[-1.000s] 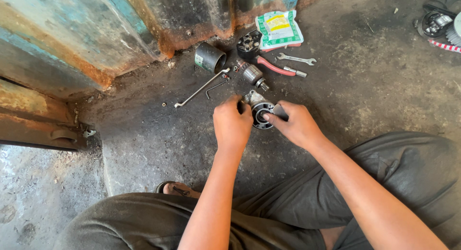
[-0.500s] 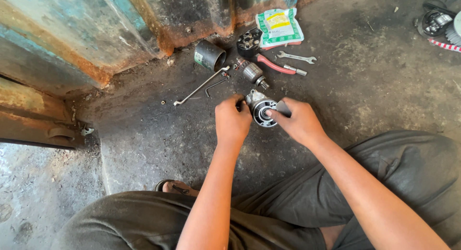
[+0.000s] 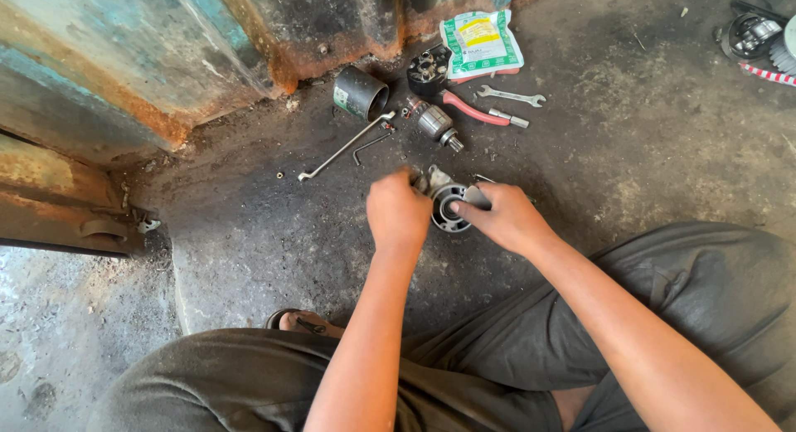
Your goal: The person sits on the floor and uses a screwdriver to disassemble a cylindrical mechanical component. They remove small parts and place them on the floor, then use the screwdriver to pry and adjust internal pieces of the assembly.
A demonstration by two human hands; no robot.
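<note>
You sit on the oily concrete floor [image 3: 630, 150], your 2 hands meeting over a round metal housing [image 3: 448, 206] resting there. Your right hand [image 3: 507, 218] pinches its right rim; your left hand [image 3: 398, 212], equally near, curls its fingers at the left edge (fingertips hidden). The housing's bore faces upward.

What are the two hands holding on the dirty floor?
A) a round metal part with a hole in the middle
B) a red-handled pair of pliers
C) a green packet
A: both the left hand and right hand grip the round metal part; the pliers lie untouched.
</note>
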